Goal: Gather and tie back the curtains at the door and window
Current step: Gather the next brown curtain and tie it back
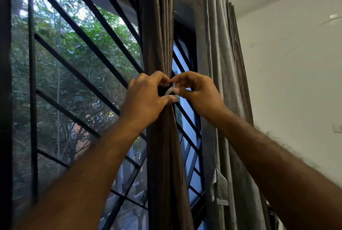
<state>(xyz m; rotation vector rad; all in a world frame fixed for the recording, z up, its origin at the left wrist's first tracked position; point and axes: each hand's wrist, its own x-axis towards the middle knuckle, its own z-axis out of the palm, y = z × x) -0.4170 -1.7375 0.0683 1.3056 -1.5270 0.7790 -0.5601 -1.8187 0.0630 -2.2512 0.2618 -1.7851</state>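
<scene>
Brown curtain (157, 31), gathered into a narrow column in front of a window with a black diagonal grille (77, 59), pinched at its waist. The left hand (146, 98) wraps the bunched fabric, keeping it cinched. The right hand (196, 92) pinches a small silvery tie-back strip (169, 91) against the left fingertips, apparently to fasten it. A grey curtain (220, 81) hangs loose just beside, untied

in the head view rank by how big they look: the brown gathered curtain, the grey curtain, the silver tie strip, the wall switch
1-2. brown gathered curtain and grey curtain: look alike, too close to rank.
3-4. silver tie strip and wall switch: both tiny; the switch is cut off at the edge, so unsure.
</scene>
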